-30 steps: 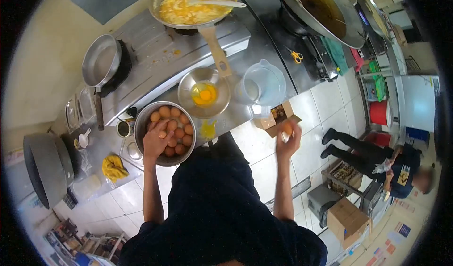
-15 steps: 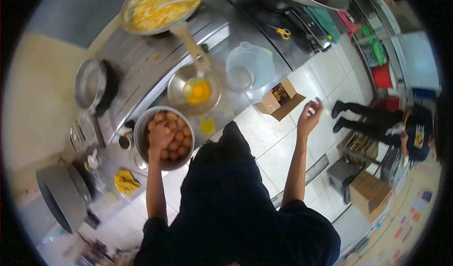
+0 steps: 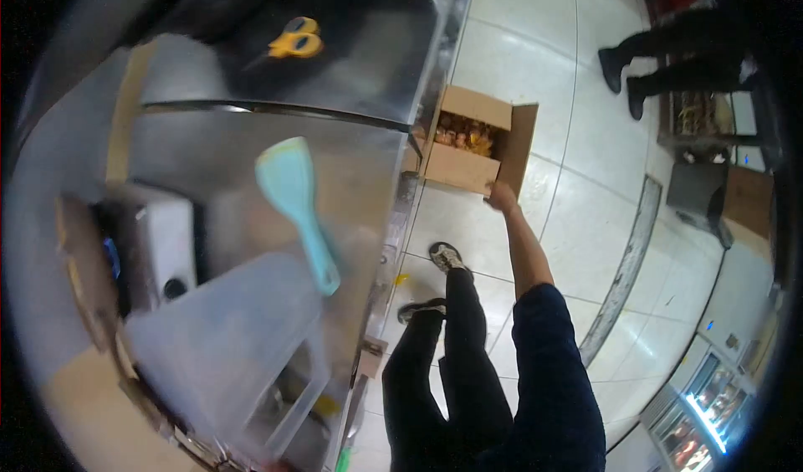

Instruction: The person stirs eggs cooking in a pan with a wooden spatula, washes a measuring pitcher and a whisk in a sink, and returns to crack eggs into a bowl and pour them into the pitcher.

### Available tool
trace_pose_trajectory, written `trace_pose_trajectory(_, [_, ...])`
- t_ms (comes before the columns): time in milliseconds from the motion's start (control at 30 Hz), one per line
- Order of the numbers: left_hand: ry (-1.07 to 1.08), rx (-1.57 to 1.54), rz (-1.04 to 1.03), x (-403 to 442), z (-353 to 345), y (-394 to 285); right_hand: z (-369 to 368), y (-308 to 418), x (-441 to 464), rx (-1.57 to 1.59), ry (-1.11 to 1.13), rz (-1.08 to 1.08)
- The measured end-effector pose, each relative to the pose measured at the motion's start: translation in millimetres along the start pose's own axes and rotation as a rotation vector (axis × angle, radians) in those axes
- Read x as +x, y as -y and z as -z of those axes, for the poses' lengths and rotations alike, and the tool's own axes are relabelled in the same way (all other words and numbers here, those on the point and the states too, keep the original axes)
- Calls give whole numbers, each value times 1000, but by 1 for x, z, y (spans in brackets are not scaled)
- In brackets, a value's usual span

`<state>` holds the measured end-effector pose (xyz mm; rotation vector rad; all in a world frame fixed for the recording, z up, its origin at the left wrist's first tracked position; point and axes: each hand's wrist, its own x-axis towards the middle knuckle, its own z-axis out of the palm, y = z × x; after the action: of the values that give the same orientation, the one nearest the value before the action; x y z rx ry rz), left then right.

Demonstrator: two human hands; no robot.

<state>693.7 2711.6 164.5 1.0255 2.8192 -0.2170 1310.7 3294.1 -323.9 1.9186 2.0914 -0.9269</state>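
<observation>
On the tiled floor stands an open cardboard box (image 3: 462, 164) with brown eggshells (image 3: 468, 135) inside. My right hand (image 3: 502, 197) is at its near corner, the fingers curled on the cardboard where the side meets the raised flap. The fingertips are partly hidden. My left hand is out of sight. To the left, on the steel counter (image 3: 226, 150), lie a light blue spatula (image 3: 294, 196) and a large translucent plastic container (image 3: 230, 338).
Yellow-handled scissors (image 3: 297, 41) lie on the black stove-side surface. Another person's legs (image 3: 661, 62) stand at the upper right. A metal drain strip (image 3: 623, 271) crosses the floor. A lit display fridge (image 3: 703, 422) is at lower right.
My view has swung right and come closer to the box. The pot of eggs and the pans have left view. My right hand has gone from beside the box to its corner.
</observation>
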Motion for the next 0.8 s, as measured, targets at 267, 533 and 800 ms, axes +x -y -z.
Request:
trace_pose_trajectory(267, [-61,-168,255,21,39,-134,-34,-14,102,-87,-190,-229])
trace_pose_trajectory(533, [-53,-214,277,22,47,-158,-43,-4,6,14,-140,98])
trace_pose_trajectory(800, [-73,-321,239,9,63,-159,-151,54,-164,-9,-49,232])
